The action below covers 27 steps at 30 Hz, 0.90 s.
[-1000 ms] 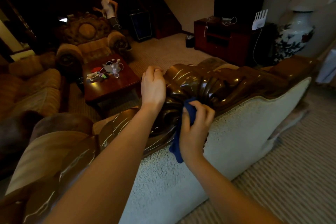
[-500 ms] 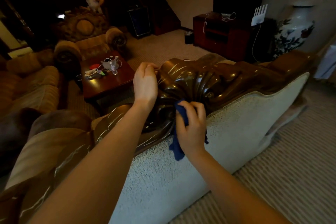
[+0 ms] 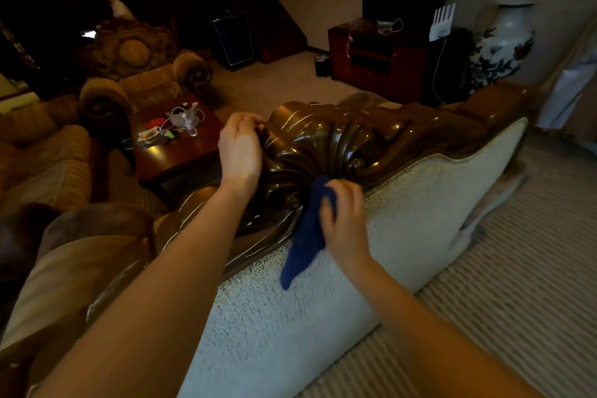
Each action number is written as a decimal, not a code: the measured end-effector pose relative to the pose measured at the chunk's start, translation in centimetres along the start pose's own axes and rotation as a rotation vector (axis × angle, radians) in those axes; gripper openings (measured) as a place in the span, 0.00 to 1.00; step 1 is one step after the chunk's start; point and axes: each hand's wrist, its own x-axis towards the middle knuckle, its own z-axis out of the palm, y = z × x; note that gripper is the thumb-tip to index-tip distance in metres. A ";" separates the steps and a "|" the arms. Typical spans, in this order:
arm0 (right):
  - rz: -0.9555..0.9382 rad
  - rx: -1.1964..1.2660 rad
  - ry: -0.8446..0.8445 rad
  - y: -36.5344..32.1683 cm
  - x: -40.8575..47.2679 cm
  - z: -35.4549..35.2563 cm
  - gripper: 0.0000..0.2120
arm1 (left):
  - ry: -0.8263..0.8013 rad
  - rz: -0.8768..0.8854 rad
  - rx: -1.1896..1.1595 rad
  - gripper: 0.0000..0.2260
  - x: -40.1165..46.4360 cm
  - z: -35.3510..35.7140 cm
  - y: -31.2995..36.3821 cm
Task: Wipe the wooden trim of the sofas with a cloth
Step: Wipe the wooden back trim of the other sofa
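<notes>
Blue cloth [image 3: 307,233] is pinched in the right hand [image 3: 344,223] and pressed into the carved grooves of the wooden trim [image 3: 323,145], likely to reach dust there. Left hand [image 3: 240,152] curls over the trim's top, probably for steadiness.

left hand [image 3: 240,152] curled, right hand [image 3: 345,216] pinching
</notes>
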 end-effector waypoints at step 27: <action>0.588 0.163 0.167 -0.5 0.3 0.1 0.19 | 0.015 0.136 0.334 0.11 -0.1 1.1 -0.1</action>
